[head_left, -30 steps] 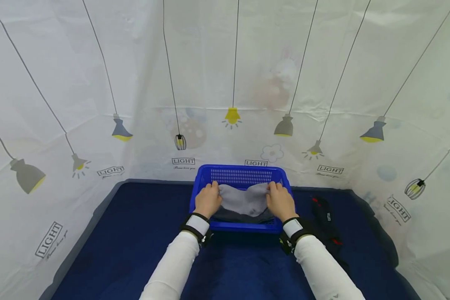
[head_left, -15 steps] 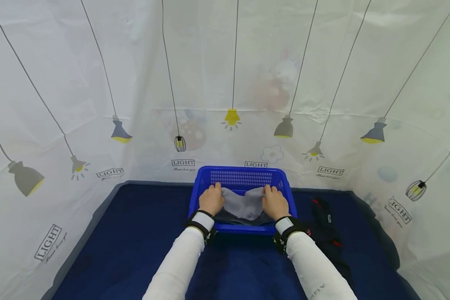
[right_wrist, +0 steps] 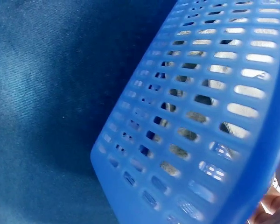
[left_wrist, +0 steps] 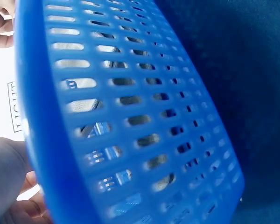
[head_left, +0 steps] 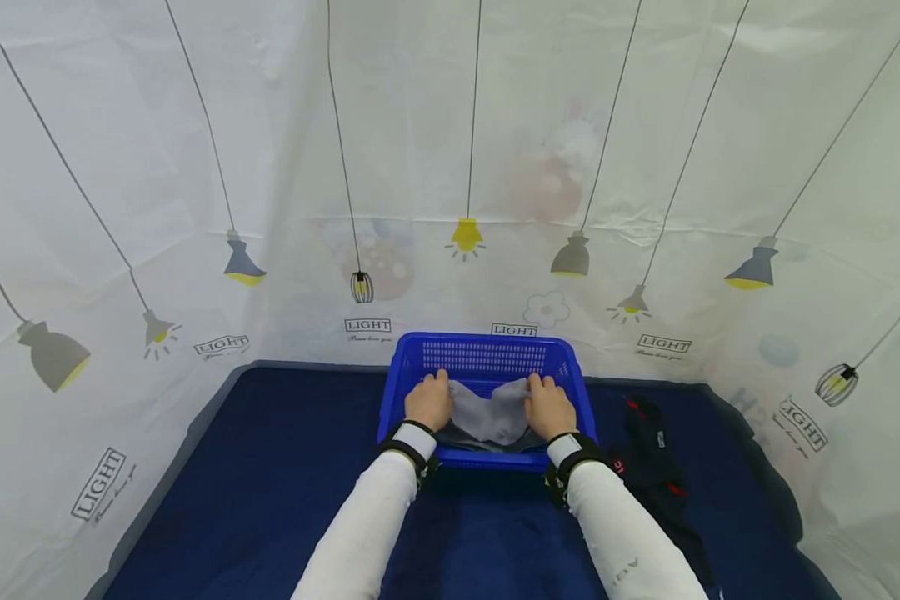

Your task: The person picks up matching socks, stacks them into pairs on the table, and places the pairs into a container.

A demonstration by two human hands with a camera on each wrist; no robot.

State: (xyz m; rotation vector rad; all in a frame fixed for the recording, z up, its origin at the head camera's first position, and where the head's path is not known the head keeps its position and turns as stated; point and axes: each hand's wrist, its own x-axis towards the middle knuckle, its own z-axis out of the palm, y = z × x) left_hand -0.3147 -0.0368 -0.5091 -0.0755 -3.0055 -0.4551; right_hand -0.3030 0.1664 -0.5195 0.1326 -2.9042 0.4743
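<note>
A light grey cloth garment sags between my hands inside the blue plastic basket, its middle dipping lower than its two held corners. My left hand pinches the left corner, and my right hand pinches the right one. Darker grey cloth shows beneath it in the basket. Both wrist views are mostly filled by the basket's slotted front wall, with pale and dark fabric glimpsed through the slots. In the right wrist view only a few fingers show past the rim.
Black clothing with red patches lies on the dark blue tabletop, right of the basket and partly under the right forearm. A white curtain printed with lamps hangs behind and along both sides.
Both hands have come closer together, the left shifting rightward and the right slightly leftward. The grey cloth between them now looks narrower and more slack. The basket stays in place.
</note>
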